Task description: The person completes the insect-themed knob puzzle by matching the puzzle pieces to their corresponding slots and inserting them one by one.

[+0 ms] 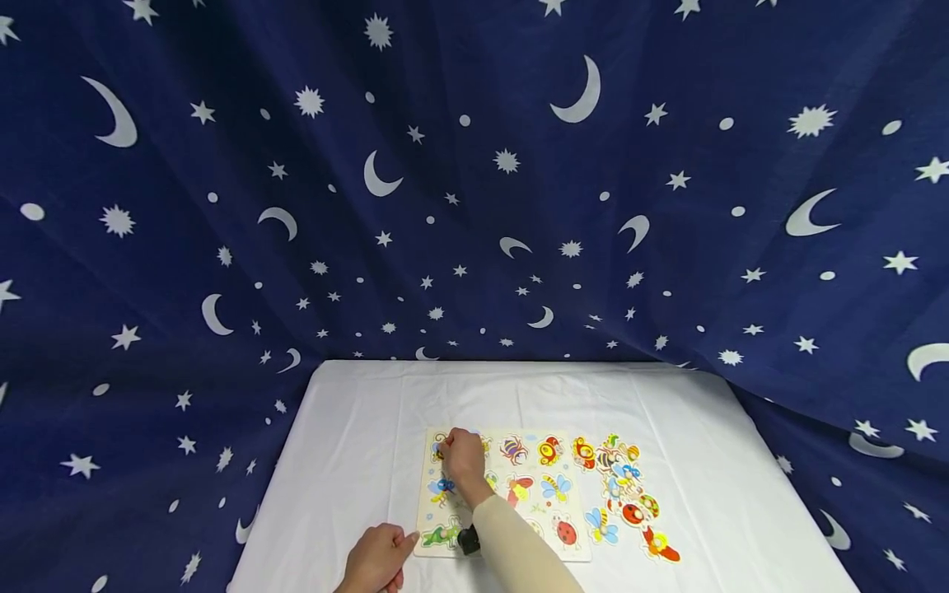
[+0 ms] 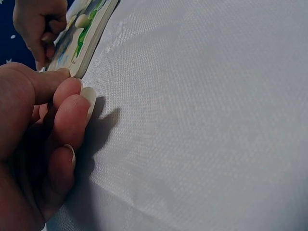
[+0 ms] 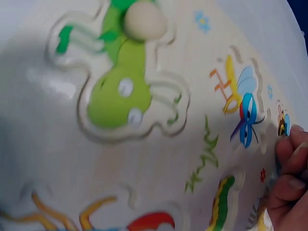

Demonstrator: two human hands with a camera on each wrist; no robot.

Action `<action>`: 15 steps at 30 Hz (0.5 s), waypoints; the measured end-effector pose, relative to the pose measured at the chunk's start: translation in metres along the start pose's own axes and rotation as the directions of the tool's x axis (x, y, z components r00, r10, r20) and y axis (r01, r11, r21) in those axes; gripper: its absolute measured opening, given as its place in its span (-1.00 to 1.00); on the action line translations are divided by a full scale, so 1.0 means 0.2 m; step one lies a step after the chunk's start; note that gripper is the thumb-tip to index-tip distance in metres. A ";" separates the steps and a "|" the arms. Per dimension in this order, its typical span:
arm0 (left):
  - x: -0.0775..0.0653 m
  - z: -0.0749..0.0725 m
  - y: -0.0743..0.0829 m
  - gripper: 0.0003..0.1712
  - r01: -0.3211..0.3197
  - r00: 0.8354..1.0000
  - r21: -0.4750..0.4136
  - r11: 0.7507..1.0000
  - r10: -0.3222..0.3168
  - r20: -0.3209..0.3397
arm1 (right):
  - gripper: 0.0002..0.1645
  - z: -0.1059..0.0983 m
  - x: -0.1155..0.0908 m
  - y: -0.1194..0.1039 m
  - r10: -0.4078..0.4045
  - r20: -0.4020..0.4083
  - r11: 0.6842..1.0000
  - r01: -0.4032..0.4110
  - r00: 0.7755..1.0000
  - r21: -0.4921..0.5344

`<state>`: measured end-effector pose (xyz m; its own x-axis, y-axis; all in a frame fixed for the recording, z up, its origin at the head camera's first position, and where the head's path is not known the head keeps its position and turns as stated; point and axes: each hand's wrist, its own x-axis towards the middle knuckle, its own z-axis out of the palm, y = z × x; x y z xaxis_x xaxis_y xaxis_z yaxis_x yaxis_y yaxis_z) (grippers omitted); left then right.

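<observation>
A pale wooden insect puzzle board (image 1: 544,553) lies on the white cloth. Over its upper-left part, my right hand (image 1: 465,457) has its fingertips drawn together beside the printed bee (image 3: 283,120). A white-edged, yellowish puzzle piece (image 3: 265,221) shows under the right thumb, mostly hidden by the hand; I cannot tell which insect it is. At the near left corner of the board, my left hand (image 1: 380,558) rests with fingers loosely curled, its thumb tip (image 2: 60,73) right at that corner. The green grasshopper piece (image 3: 118,96) with a round knob sits in its recess.
Several loose insect pieces, among them a ladybug (image 1: 633,515), a dragonfly (image 1: 601,525) and a red moth (image 1: 660,544), lie heaped right of the board. White cloth (image 1: 356,461) covers the table. A dark blue star-and-moon curtain (image 1: 474,206) hangs behind and at the sides.
</observation>
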<state>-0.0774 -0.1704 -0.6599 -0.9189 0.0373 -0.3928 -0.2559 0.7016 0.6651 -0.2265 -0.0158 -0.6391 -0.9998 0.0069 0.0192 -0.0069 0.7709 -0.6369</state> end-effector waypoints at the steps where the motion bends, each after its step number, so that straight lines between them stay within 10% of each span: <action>1: 0.00 0.00 0.00 -0.49 -0.003 1.000 -0.002 1.000 0.003 0.000 | -0.71 -0.01 0.00 0.00 -0.018 0.005 1.000 0.018 1.000 -0.017; 15: 0.02 0.00 -0.02 -0.49 0.046 0.999 -0.004 0.999 -0.046 0.016 | -0.91 -0.11 -0.01 0.11 -0.145 -0.005 0.988 0.144 0.989 -0.050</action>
<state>-0.0801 -0.1723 -0.6635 -0.9013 0.0166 -0.4328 -0.2988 0.6996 0.6490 -0.2247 0.0151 -0.6371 -0.9882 -0.1014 0.1150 -0.1500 0.7948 -0.5880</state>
